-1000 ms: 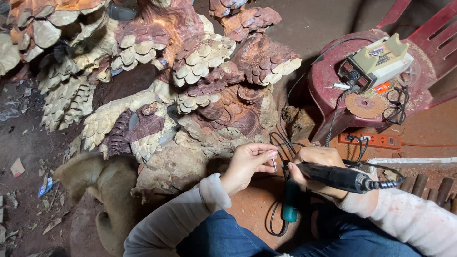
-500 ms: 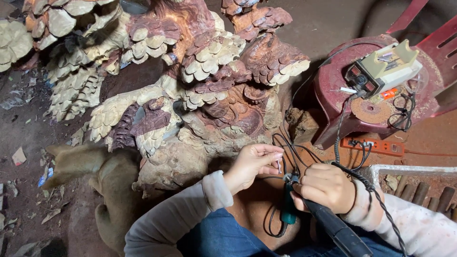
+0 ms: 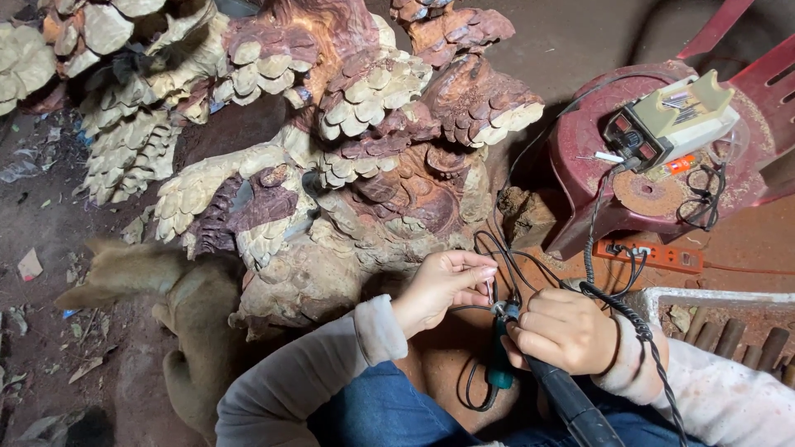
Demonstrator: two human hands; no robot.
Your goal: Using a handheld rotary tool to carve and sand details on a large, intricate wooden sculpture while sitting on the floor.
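Carving on the big wooden sculpture (image 3: 331, 157) looks well advanced: layered, scale-like clusters in pale and reddish wood are cut over most of its upper and middle parts, while the lower mass near the hands reads rougher and less detailed, so I judge finishing there remains. Just now neither hand is cutting wood; both are busy at the tip of the tool. The right hand (image 3: 563, 331) is wrapped around a dark rotary handpiece (image 3: 571, 406) whose body runs down toward the bottom edge of the view, nose pointing up toward the sculpture's base. The left hand (image 3: 439, 285) is pinched narrow, fingertips closed on something small at the nose of the handpiece, too small to make out. A teal-handled tool (image 3: 499, 364) hangs just beneath the hands among black cables (image 3: 613, 298). On the red plastic stool (image 3: 596, 207) at the right sits a pale green control box (image 3: 671, 120), its top tray holding small slim pieces, probably bits. An orange power strip (image 3: 654, 257) lies on the floor (image 3: 41, 273) beside the stool.
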